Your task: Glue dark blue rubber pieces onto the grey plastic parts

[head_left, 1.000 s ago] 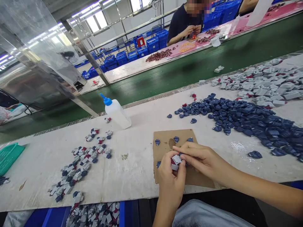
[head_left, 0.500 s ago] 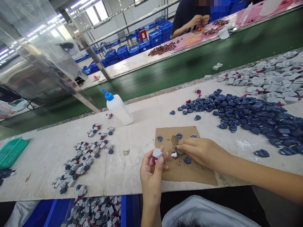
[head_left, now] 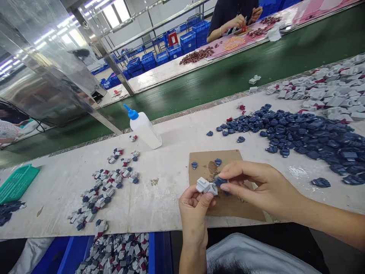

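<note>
My left hand (head_left: 195, 205) pinches a light grey plastic toy part (head_left: 203, 185) above the cardboard sheet (head_left: 228, 211). Between the thumb and fingers of my right hand (head_left: 251, 182) is a dark blue fist-shaped piece (head_left: 219, 181), brought up against the right end of the grey part. Whether the two are joined I cannot tell. Brown wet glue (head_left: 212, 167) is smeared on the cardboard behind my fingers. More blue pieces lie on the sheet, one at its left edge (head_left: 194, 165) and another (head_left: 218, 162) near its top; one is mostly hidden under my right hand.
A blue pile (head_left: 308, 133) and a grey pile (head_left: 336, 89) of parts lie right. Assembled pieces (head_left: 99, 186) spread left, above a filled blue bin (head_left: 152, 253). A blue-capped bottle (head_left: 146, 131) and green basket (head_left: 18, 182) stand near. A person works beyond the green belt (head_left: 182, 89).
My right hand has lifted off the cardboard with a blue piece and met the grey part. My left hand has shifted right and turned the grey part sideways.
</note>
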Motion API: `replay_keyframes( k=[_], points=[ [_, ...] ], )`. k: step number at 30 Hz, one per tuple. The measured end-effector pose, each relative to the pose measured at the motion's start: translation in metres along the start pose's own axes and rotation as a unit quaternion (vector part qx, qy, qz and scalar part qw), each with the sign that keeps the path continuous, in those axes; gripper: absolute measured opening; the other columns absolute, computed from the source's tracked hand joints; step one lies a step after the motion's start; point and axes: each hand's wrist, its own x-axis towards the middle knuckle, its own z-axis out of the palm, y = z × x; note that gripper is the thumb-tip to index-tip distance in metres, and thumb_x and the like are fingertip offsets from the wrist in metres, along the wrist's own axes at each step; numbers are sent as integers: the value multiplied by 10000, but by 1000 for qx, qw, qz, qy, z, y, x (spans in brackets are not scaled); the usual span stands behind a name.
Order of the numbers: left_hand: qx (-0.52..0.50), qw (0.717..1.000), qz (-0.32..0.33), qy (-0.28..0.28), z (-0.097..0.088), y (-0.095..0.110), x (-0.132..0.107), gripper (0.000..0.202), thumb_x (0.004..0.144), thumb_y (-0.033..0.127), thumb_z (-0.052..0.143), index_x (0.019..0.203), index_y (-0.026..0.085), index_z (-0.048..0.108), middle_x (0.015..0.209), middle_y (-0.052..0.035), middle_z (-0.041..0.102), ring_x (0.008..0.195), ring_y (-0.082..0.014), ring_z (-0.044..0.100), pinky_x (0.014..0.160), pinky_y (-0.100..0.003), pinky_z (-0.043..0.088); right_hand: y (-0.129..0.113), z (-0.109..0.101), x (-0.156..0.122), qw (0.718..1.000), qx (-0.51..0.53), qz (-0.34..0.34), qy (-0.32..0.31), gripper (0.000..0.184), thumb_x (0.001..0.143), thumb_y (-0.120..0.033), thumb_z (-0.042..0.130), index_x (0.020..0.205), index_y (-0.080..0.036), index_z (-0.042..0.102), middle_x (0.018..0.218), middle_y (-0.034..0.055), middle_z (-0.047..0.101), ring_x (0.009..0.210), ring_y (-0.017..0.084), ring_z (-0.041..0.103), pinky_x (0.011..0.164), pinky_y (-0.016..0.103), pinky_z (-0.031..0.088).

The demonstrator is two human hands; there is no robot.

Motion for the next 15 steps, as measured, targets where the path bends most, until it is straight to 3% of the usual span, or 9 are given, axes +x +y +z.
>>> replay_keyframes(
  k=[7,11,15],
  points=[
    [29,999,30,-21,-6,0,3,234,538,244,856,695,163,702,651,4,711,593,-90,633,543,-157,505,-4,-4,1,996,-36,30,-70,188,821,-365,587,785,-189,642,691,38,656,543,128,564,468,240,450],
    [84,993,78,-35,-8,0,2,231,557,248,846,726,159,715,690,-24,728,675,-144,683,659,-229,550,-4,-8,8,988,4,65,-138,141,799,-319,605,752,-189,633,685,29,653,569,130,579,505,231,466],
    [101,990,89,-44,-8,-6,1,200,590,247,824,735,168,710,716,-32,734,692,-153,690,664,-239,552,4,-4,7,978,59,95,-174,146,803,-311,601,743,-178,602,715,28,654,630,137,606,560,231,481]
  ],
)
